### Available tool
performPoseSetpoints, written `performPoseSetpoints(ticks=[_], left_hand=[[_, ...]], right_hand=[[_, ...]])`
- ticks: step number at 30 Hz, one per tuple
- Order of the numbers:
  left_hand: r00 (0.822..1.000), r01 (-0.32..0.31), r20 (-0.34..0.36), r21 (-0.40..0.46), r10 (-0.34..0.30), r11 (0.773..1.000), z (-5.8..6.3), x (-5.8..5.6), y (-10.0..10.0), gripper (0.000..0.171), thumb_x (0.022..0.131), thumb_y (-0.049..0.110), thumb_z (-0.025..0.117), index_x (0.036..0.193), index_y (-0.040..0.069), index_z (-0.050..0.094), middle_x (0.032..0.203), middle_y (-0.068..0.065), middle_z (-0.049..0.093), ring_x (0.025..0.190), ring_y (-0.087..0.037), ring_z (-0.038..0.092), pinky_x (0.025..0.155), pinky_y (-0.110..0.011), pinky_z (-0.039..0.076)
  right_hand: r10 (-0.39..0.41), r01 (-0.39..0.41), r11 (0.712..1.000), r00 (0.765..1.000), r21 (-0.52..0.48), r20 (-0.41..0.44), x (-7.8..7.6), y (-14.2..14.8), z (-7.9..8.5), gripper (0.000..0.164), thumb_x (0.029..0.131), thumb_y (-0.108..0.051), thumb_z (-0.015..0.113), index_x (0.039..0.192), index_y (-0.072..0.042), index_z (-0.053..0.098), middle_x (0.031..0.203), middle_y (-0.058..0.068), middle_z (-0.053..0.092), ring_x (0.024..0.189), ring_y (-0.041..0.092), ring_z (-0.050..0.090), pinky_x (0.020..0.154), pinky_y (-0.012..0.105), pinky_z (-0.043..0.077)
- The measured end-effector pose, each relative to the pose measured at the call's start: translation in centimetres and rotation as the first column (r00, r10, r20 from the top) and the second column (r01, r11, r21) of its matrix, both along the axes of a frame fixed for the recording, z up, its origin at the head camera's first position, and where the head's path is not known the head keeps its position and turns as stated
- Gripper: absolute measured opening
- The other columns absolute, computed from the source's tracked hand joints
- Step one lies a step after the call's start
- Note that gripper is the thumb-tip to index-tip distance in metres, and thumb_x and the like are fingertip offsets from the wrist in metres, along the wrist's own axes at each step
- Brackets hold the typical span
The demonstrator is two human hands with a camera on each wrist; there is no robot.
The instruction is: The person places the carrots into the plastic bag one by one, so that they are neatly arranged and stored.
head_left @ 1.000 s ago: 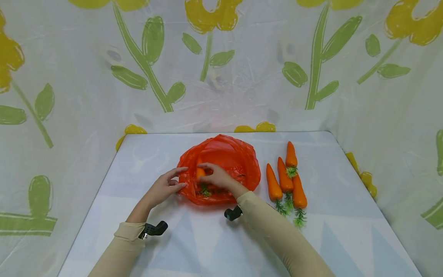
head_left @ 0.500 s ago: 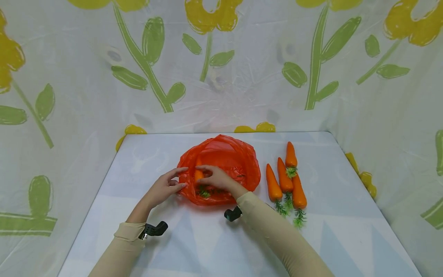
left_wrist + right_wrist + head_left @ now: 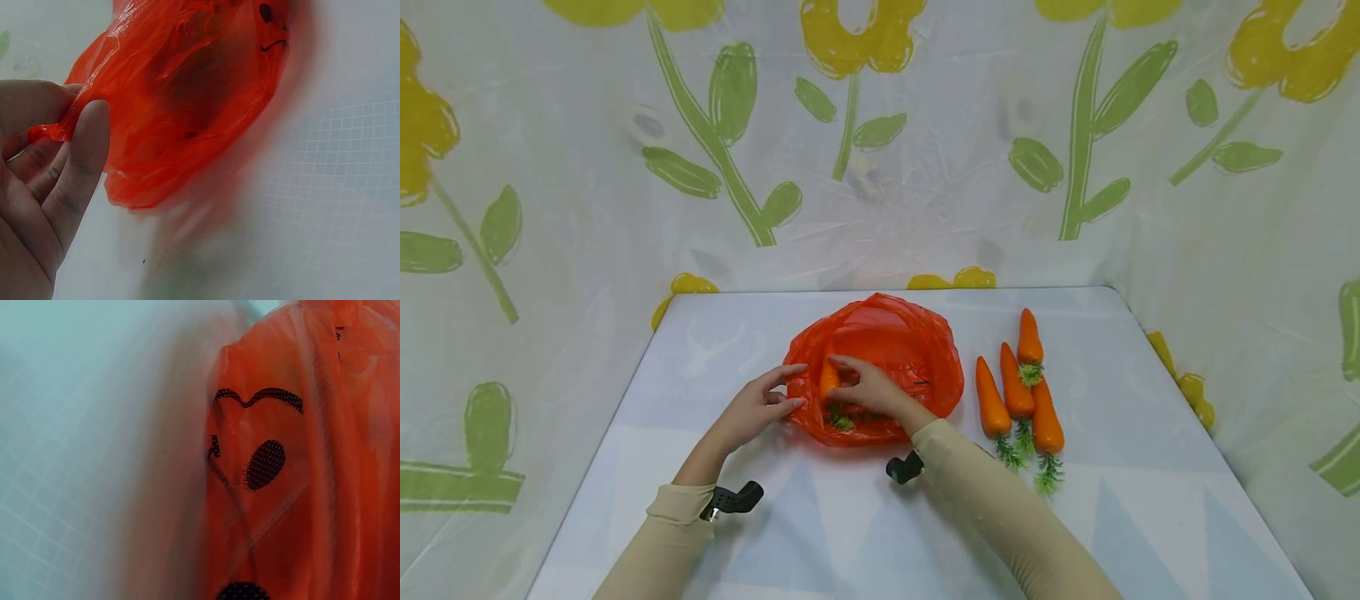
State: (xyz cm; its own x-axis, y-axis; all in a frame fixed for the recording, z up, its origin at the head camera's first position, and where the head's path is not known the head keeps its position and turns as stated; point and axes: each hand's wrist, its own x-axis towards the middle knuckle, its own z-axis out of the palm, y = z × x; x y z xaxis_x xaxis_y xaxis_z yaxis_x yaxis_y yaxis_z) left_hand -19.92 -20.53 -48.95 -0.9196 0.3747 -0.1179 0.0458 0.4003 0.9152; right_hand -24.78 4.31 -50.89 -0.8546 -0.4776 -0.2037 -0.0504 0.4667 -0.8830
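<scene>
A red plastic bag point(image 3: 951, 375) with its mouth spread wide sits at the middle of the table. My left hand point(image 3: 754, 410) pinches the bag's left rim; in the left wrist view the thumb and fingers of that hand point(image 3: 37, 187) press the thin red film point(image 3: 187, 119) between them. Inside the mouth, my right hand point(image 3: 876, 388) holds an orange carrot point(image 3: 828, 380) along the left side, its green top toward me. The right wrist view shows the bag's outside point(image 3: 269, 512) with black printed marks, and the right hand is hidden there.
Right of the bag lie several more carrots point(image 3: 992, 402) with green tops toward me, one point(image 3: 1029, 337) set farther back. A white tabletop point(image 3: 820, 533) with pale blue triangles lies beneath. Flower-printed sheeting point(image 3: 955, 208) surrounds the table.
My right hand and the carrot have shifted slightly left inside the bag. My left hand keeps its place on the rim, and the loose carrots have not moved.
</scene>
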Motion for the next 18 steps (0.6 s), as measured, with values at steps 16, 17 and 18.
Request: performPoseSetpoints(ticks=[16,17,18], left_hand=[[1.0,-0.001,0.003,0.011,0.001,1.0,-0.09,0.08,-0.23,0.058,0.098,0.022,0.07,0.151,0.016,0.048,0.119,-0.015,0.063,0.085,-0.024,0.068,0.077,-0.033,0.059],[1.0,-0.002,0.004,0.012,0.002,1.0,-0.08,0.09,-0.24,0.058,0.098,0.022,0.07,0.151,0.015,0.047,0.119,-0.015,0.063,0.084,-0.023,0.068,0.077,-0.033,0.059],[1.0,-0.001,0.004,0.013,0.0,1.0,-0.06,0.12,-0.28,0.059,0.098,0.022,0.07,0.151,0.014,0.047,0.118,-0.015,0.064,0.084,-0.023,0.068,0.077,-0.033,0.059]], right_hand=[[-0.034,0.033,0.999,0.999,0.014,0.028,-0.05,0.32,-0.08,0.067,0.093,-0.037,0.075,0.153,-0.031,0.047,0.144,0.003,0.053,0.124,0.027,0.052,0.104,0.05,0.048],[-0.033,0.033,0.999,0.999,0.015,0.025,-0.05,0.36,-0.08,0.067,0.093,-0.037,0.075,0.153,-0.03,0.047,0.144,0.003,0.052,0.124,0.027,0.052,0.105,0.051,0.048],[-0.032,0.032,0.999,0.999,0.014,0.021,-0.07,0.4,-0.12,0.066,0.093,-0.037,0.075,0.153,-0.03,0.047,0.145,0.003,0.052,0.124,0.027,0.052,0.105,0.051,0.047]])
